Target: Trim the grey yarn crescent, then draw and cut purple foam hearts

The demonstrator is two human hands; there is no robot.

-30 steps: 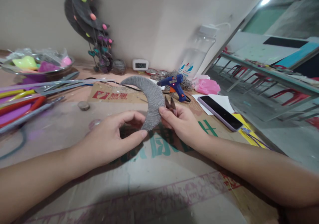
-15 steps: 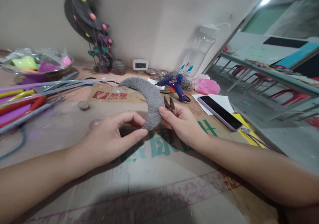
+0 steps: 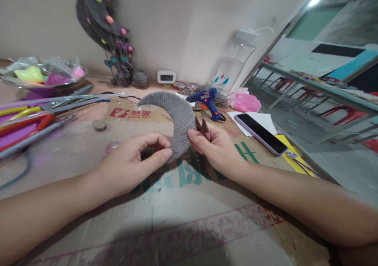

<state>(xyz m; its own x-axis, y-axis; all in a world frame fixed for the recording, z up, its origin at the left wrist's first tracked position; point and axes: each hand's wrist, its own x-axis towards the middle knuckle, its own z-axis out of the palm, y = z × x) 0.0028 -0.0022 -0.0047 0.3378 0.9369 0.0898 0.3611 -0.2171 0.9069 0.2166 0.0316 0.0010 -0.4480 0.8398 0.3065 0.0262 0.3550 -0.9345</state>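
A crescent wrapped in grey yarn (image 3: 180,118) is held above the cardboard (image 3: 177,203), its upper tip pointing left. My left hand (image 3: 134,161) pinches its lower end between thumb and fingers. My right hand (image 3: 217,147) grips its right edge with the thumb in front. Small dark scissors (image 3: 203,128) are also in my right hand, blades pointing up beside the crescent; their handles are hidden in the palm.
Behind stand a blue glue gun (image 3: 208,100), a white timer (image 3: 166,77), a yarn ball (image 3: 141,79) and a bottle (image 3: 233,63). A phone (image 3: 261,134) lies right. Left are a metal bowl (image 3: 44,85) and tools. Decorated crescents (image 3: 100,21) hang on the wall.
The crescent has turned slightly, showing its face wider, and its lower end sits a little lower and further left. Both hands keep their hold with small finger shifts.
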